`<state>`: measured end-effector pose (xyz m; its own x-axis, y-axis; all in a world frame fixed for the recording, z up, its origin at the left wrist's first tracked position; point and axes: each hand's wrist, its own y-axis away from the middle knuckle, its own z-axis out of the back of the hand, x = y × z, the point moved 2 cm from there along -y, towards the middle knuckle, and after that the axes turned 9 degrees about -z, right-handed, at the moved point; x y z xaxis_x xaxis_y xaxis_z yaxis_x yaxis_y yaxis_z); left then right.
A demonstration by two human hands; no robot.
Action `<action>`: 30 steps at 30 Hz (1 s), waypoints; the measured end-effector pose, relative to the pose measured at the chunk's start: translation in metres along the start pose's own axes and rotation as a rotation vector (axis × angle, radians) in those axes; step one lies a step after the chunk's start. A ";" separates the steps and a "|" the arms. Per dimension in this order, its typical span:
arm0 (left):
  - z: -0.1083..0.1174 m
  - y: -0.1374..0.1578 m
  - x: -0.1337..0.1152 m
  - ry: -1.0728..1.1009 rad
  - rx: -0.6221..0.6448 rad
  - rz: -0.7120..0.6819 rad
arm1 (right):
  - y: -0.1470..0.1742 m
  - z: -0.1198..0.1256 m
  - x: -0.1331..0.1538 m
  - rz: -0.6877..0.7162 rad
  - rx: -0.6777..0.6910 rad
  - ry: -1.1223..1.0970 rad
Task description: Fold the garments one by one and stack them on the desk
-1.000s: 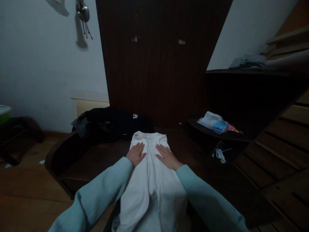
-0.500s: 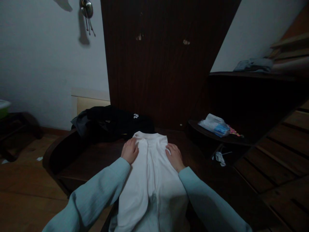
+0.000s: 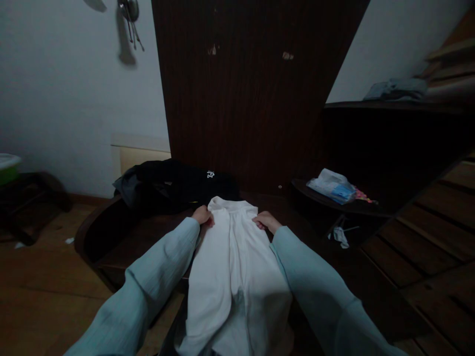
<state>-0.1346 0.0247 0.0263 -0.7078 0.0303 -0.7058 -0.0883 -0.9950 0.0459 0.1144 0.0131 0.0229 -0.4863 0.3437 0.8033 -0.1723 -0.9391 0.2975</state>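
A white garment with a collar-like band at its far end (image 3: 211,277) lies lengthwise in front of me, running from the bench towards my body. My left hand (image 3: 204,216) is closed on its left edge near the top. On the opposite edge, at about the same height, my right hand (image 3: 265,221) pinches the cloth. Two long folds run down the garment's middle. Its near end drops out of view at the bottom. Some fingertips are hidden by the cloth.
Dark clothing (image 3: 178,185) with white lettering lies on the wooden bench (image 3: 85,232) behind the garment. To the right, a shelf (image 3: 378,210) holds a plastic packet (image 3: 332,187). A dark stool (image 3: 33,198) with a green-and-white container (image 3: 8,170) stands at far left.
Both hands have gone from lying flat on the garment to gripping its two side edges near the top. The view has shifted slightly.
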 end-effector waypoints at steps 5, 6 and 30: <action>0.001 0.013 -0.018 0.085 -0.073 -0.104 | 0.010 0.000 0.008 0.007 -0.025 -0.046; 0.004 0.016 -0.023 0.056 -0.107 -0.150 | 0.012 0.003 0.011 0.040 -0.050 -0.048; 0.008 0.020 -0.039 -0.377 -0.216 -0.603 | -0.010 0.011 0.024 0.514 -0.025 0.422</action>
<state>-0.1141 0.0043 0.0602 -0.7762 0.5688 -0.2721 -0.4253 -0.7909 -0.4400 0.1143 0.0303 0.0451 -0.8044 -0.1748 0.5677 0.1535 -0.9844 -0.0857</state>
